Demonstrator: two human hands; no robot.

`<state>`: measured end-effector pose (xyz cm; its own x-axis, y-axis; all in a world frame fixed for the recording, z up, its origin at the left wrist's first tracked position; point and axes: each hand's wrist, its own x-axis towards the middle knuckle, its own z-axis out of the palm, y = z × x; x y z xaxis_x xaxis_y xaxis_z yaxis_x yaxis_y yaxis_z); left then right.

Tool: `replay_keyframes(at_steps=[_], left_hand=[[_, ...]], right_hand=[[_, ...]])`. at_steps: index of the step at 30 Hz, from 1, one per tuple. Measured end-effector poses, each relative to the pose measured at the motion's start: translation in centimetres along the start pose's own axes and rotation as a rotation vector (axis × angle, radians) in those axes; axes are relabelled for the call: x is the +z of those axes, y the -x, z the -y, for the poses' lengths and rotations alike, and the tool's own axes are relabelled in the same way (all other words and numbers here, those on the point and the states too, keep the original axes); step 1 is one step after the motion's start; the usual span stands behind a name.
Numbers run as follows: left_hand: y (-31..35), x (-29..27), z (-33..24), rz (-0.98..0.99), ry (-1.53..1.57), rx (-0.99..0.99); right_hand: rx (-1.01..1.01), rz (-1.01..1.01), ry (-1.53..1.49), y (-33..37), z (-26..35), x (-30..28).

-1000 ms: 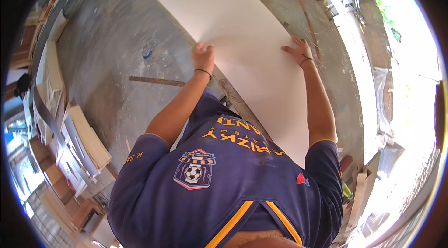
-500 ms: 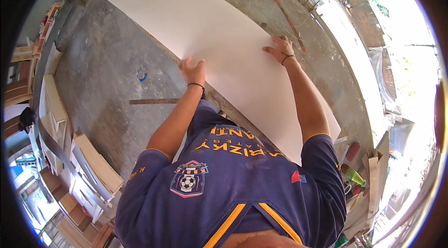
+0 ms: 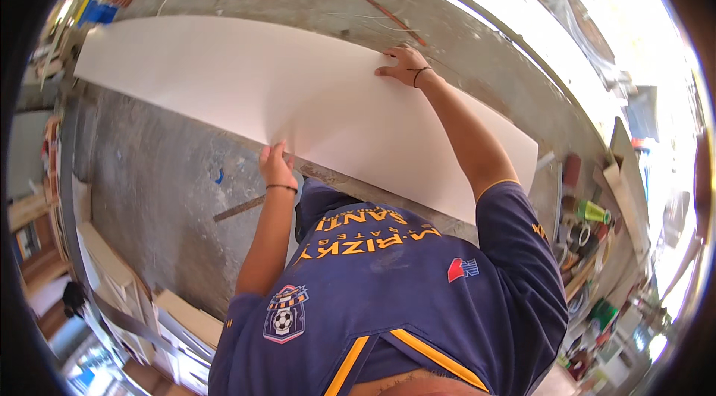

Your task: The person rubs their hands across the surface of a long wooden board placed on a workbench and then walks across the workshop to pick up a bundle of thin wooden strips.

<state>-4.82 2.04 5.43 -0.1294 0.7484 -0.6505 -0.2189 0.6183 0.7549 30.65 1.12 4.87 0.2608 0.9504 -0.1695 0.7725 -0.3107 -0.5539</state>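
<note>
A long white panel point(image 3: 328, 90) stretches across the view in front of me, from the far left to the near right. At its far edge, my right hand point(image 3: 406, 66) grips it, the thumb on the white face and the fingers curled at the edge. My left hand point(image 3: 277, 168) holds the near long edge, fingertips against the board; some of its fingers are hidden. Each wrist wears a thin dark band.
A reddish-brown strip point(image 3: 384, 13) lies on the concrete floor point(image 3: 171, 142) beyond the panel. Left of me are a dark flat strip point(image 3: 239, 208), a small blue scrap point(image 3: 218, 175) and stacked boards point(image 3: 190, 325). At right, a green bottle point(image 3: 589, 210) lies among tools and tape rolls.
My view has turned, so the panel lies more crosswise. My left hand appears lower, at the near edge, with its fingers closer together. My right hand stays at the far edge.
</note>
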Motion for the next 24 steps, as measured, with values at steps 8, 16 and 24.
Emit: replay_keyframes(at_steps=[8, 16, 24], left_hand=[[3.4, -0.2, 2.0, 0.186, -0.123, -0.271], [4.4, 0.9, 0.6, 0.089, -0.194, -0.324], [3.9, 1.1, 0.8, 0.098, -0.2, -0.339]], right_hand=[[0.155, 0.013, -0.061, 7.9, -5.0, -4.7], [0.197, -0.086, -0.129, 8.4, -5.7, -3.8], [0.214, -0.105, -0.154, 7.7, -6.4, -3.1]])
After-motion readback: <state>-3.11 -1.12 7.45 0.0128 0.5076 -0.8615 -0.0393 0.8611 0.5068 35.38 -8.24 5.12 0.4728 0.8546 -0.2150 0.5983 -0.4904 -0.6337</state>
